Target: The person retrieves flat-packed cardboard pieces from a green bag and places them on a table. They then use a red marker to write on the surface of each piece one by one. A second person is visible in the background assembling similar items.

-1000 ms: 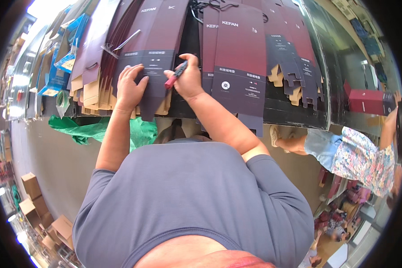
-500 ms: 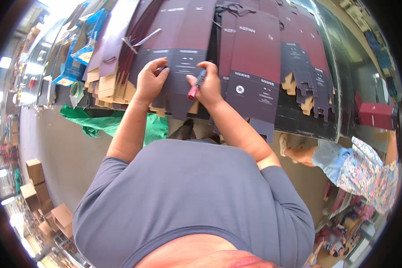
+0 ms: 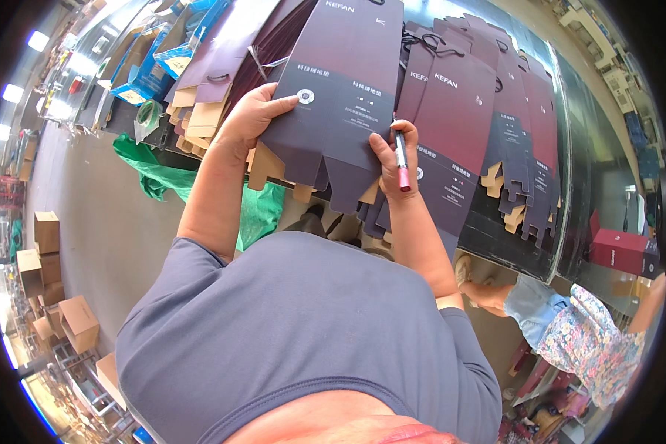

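Observation:
Both hands hold a flattened dark purple-grey box [image 3: 329, 111] with light print and tucked flaps at its near end. My left hand [image 3: 248, 120] grips the box's left edge, thumb on top. My right hand [image 3: 387, 175] pinches the right edge with its thumb and also keeps a marker pen [image 3: 401, 157] with a reddish end in its fingers. The pen stands roughly upright against the palm. Fingers under the box are hidden. Just right of my right hand lies a pile of similar flattened boxes [image 3: 455, 103] with dark cord handles.
More flattened boxes [image 3: 213, 55] lie stacked on the left, beside blue cartons [image 3: 144, 74] and a green tape roll [image 3: 149, 115]. Green sheeting [image 3: 260, 214] hangs below the black table edge. A person in a floral top [image 3: 592, 333] stands at right near a red box [image 3: 620, 251].
My hands have moved apart and now grip the flattened box by its two side edges; it is lifted and tilted slightly. The marker has swung more upright in my right hand. The view has shifted.

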`<control>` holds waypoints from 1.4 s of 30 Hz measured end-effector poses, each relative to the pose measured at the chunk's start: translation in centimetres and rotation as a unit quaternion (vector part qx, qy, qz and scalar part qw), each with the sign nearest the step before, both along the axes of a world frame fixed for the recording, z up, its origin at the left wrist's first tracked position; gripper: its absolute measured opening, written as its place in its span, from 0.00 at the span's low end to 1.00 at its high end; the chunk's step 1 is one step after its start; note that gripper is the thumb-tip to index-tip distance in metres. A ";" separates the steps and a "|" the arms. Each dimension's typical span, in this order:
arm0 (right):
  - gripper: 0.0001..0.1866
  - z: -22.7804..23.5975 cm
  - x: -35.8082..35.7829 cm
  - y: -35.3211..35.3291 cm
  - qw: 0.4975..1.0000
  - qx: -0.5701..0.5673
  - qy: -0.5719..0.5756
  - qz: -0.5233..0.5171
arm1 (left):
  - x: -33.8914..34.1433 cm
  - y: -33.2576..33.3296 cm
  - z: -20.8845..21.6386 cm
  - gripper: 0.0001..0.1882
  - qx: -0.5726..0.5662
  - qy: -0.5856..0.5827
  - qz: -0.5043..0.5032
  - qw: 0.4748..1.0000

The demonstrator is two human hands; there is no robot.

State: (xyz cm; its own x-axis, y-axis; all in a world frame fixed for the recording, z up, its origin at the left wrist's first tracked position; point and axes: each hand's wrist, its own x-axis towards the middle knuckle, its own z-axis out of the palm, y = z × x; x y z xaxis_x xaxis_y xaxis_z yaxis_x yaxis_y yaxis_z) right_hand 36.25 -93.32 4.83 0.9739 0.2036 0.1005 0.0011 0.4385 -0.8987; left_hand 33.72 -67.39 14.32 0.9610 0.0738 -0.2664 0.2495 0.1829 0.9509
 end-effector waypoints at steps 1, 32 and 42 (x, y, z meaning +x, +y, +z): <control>0.23 0.7 -0.4 -0.9 1.000 0.007 0.014 -0.004 | 0.0 -0.9 -0.1 0.17 -0.008 -0.016 -0.018 1.000; 0.08 -6.8 -1.6 -18.1 0.928 -0.303 -0.101 -0.192 | -2.6 -18.4 -13.3 0.19 0.066 0.122 -0.091 0.986; 0.08 -6.3 -1.6 -17.6 0.918 -0.330 -0.111 -0.188 | -2.6 -18.5 -11.6 0.18 0.076 0.130 -0.100 0.984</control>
State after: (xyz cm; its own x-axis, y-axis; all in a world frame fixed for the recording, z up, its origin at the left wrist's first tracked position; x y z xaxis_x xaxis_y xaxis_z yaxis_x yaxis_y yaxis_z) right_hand 34.65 -110.88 -1.46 0.9581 -0.0550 0.2813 0.2568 -0.2713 -0.9276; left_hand 31.15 -85.84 2.70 0.8615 -0.0519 -0.5050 0.5039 -0.0347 0.8631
